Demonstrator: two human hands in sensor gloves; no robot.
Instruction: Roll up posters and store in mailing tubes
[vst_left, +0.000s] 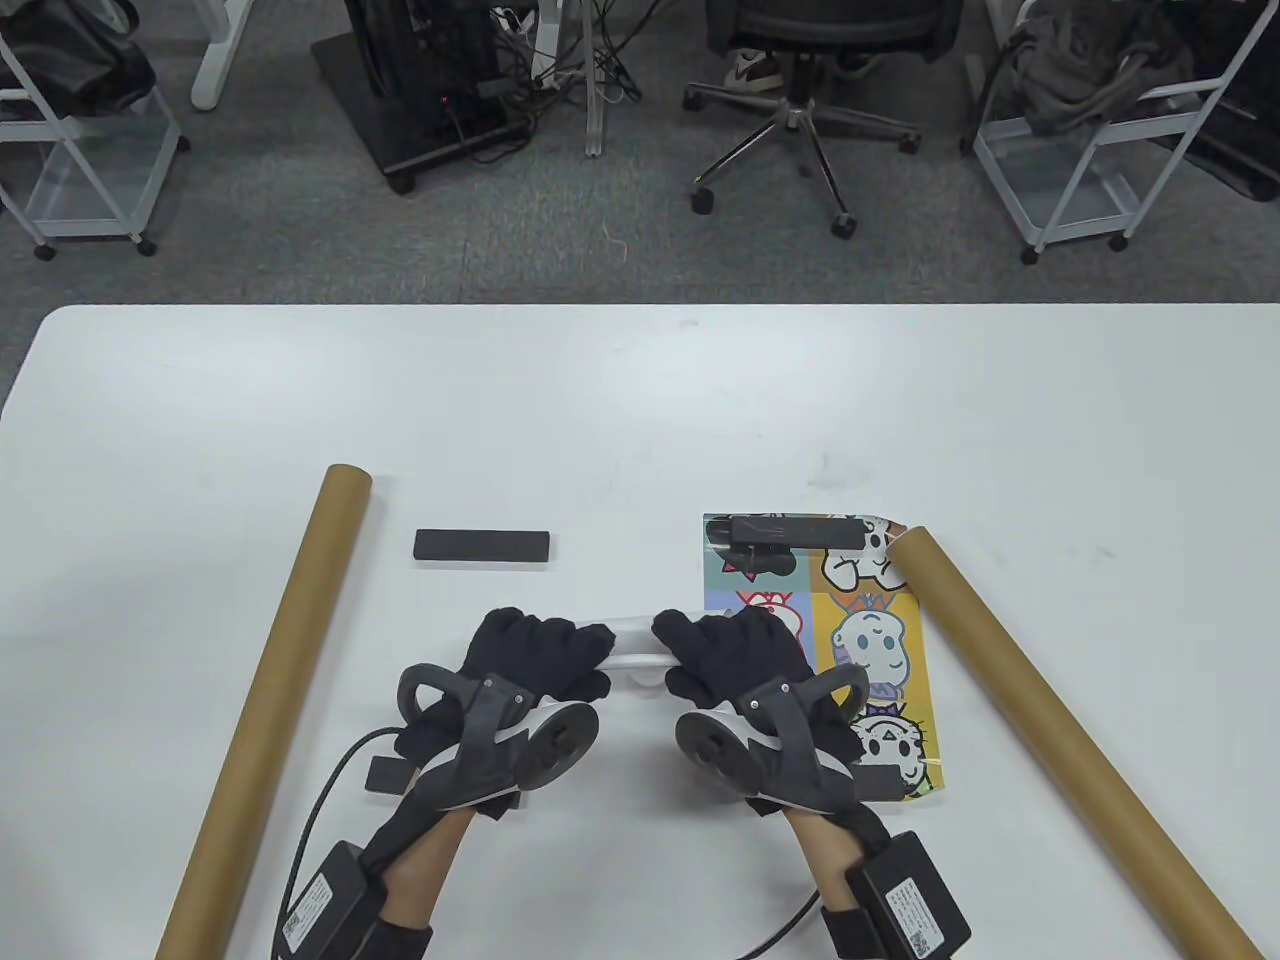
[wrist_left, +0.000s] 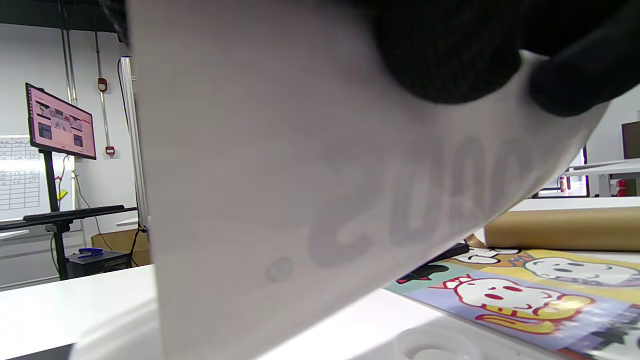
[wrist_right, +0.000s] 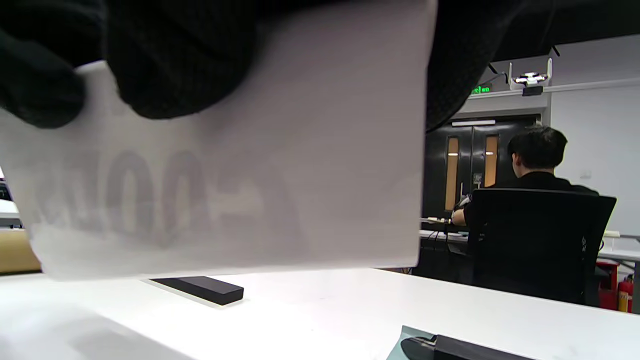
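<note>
A cartoon poster (vst_left: 870, 650) lies face up on the white table (vst_left: 640, 420), and its left part is curled into a white roll (vst_left: 632, 640). My left hand (vst_left: 545, 650) grips the roll's left end and my right hand (vst_left: 725, 645) grips its right end. In the left wrist view the gloved fingers (wrist_left: 450, 50) curl over the white paper back (wrist_left: 300, 200), with the printed poster (wrist_left: 525, 285) lying beyond. In the right wrist view, fingers (wrist_right: 165, 55) hold the same sheet (wrist_right: 225, 175). One brown mailing tube (vst_left: 270, 700) lies at the left and another (vst_left: 1050, 720) at the right.
A black bar (vst_left: 482, 545) lies loose left of the poster; a second black bar (vst_left: 785, 530) weighs down the poster's far edge. A small white round cap (vst_left: 645, 682) sits under the roll. Beyond the table are an office chair (vst_left: 790, 110) and wire carts (vst_left: 1090, 130).
</note>
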